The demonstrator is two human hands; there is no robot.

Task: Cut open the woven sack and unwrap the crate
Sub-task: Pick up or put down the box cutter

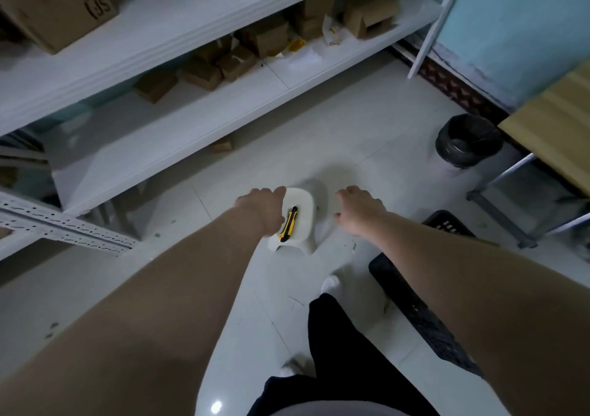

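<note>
At frame centre, a yellow utility knife (289,224) is balanced on a white stool (298,220) flanked by the left hand (263,209) and right hand (359,209), each grip released; it could be knocked off.

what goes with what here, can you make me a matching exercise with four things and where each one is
Things:
1. yellow and black utility knife
2. small white plastic stool
3. round black-lined waste bin
4. black plastic slatted crate

Places:
A. on the floor by the wooden table's metal leg
B. lying on the stool's seat
C. on the floor under the right forearm
D. on the tiled floor between both hands

Pairs: 1-B, 2-D, 3-A, 4-C
</note>
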